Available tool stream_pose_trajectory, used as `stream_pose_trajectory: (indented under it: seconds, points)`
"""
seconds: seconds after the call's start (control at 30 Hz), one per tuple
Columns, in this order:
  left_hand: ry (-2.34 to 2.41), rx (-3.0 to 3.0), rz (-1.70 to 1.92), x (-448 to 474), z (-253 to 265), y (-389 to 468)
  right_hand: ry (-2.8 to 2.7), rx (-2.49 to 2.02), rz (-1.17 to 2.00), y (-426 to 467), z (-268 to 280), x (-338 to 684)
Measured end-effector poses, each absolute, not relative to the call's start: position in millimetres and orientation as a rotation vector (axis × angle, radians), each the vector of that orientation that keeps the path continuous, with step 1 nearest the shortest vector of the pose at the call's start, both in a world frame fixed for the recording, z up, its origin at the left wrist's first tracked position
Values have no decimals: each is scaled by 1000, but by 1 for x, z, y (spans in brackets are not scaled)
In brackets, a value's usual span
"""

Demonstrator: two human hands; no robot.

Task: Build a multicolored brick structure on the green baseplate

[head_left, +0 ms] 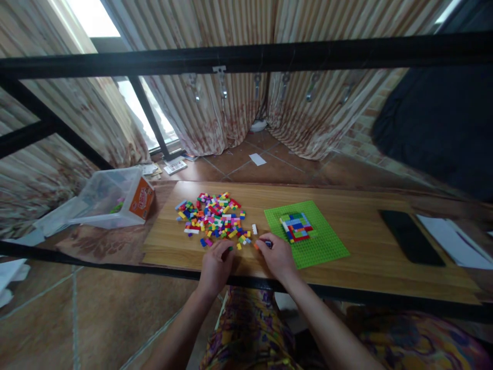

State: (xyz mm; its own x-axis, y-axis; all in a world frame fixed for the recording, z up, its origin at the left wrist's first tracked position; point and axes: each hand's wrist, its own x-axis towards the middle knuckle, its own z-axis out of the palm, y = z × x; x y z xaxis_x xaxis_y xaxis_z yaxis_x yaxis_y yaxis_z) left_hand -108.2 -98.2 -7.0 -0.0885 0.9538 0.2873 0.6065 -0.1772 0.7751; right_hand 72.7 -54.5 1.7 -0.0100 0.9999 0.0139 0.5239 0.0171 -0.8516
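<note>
Toy bricks (221, 218), heaped left of the green baseplate (323, 245): your left grip (216, 261) pinches a green brick (230, 248), your right grip (277, 255) a dark piece (268, 244); slack fingertips could drop either.

The left hand (216, 261) pinches a small green brick (230, 248) near a colourful brick pile (220, 216). The right hand (276, 255) holds a dark piece (268, 244) beside a green baseplate (322, 247).

The tabletop (370, 218) bears loose bricks (224, 220), a green baseplate (327, 245), a black slab (410, 237) and papers (454, 241).
</note>
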Motion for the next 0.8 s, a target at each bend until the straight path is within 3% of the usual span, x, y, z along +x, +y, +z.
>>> stream_pose_trajectory:
  seconds: [0.5,0.8]
  points:
    - [1755,1822,1253,-110,-18,-93,-1481,-1332,1094,-55,-13,83]
    - [1796,1843,1269,-108,-18,-94,-1285,-1357,997,-46,9,137]
